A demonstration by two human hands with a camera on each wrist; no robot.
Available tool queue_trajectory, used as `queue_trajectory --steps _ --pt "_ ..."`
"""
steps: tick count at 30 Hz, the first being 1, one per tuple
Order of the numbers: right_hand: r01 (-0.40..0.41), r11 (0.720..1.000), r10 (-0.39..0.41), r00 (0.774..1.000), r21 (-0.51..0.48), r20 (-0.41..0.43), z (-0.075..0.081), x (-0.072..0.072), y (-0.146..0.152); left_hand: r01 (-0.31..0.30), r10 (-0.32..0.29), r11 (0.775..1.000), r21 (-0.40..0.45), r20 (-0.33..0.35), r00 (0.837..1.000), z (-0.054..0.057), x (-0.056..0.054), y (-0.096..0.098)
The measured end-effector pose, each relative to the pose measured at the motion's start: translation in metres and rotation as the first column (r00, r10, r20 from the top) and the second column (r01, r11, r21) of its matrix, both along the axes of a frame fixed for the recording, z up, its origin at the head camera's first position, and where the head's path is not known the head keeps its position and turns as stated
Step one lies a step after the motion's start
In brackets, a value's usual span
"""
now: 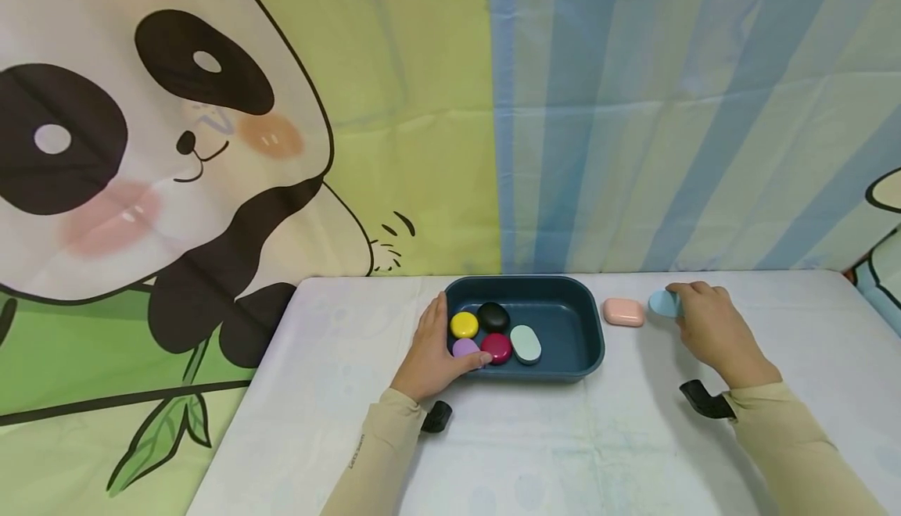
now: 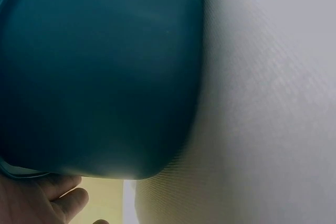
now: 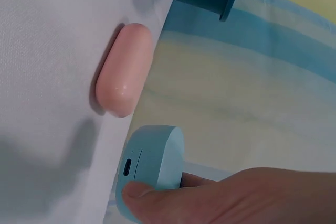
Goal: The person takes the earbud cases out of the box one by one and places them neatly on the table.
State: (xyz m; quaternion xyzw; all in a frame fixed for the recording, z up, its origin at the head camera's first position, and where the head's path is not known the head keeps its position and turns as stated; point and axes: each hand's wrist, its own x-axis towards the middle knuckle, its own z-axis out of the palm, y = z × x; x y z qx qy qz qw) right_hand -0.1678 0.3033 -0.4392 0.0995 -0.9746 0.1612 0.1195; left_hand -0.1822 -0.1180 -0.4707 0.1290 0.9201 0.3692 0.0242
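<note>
My right hand pinches a light blue earbud charging case between thumb and fingers; its small port slot and seam line show in the right wrist view. To its left, a glossy pink case lies on the table. A dark blue box holds several rounded cases in its left part: yellow, black, purple, crimson and pale mint. My left hand rests against the box's left front corner, fingers along the left side, thumb over the front rim.
A white-covered table lies under everything. Behind its back edge hangs a printed curtain with a panda and blue stripes. Black wrist-mounted pieces stick out by both sleeves.
</note>
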Motion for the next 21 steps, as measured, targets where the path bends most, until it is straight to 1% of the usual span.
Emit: queue_trajectory --steps 6,11,21 --pt "0.007 1.0 -0.007 0.998 0.006 0.062 -0.001 -0.004 0.003 -0.007 0.007 1.0 0.002 -0.004 1.0 0.0 0.0 -0.001" --pt "0.022 1.0 -0.023 0.994 0.017 0.108 -0.006 -0.008 0.008 -0.005 0.005 1.0 0.002 -0.005 1.0 -0.001 -0.001 0.0" --pt "0.009 0.999 -0.017 0.984 0.045 0.18 -0.013 -0.013 0.014 -0.005 0.005 1.0 -0.005 0.0 1.0 -0.003 -0.001 0.0"
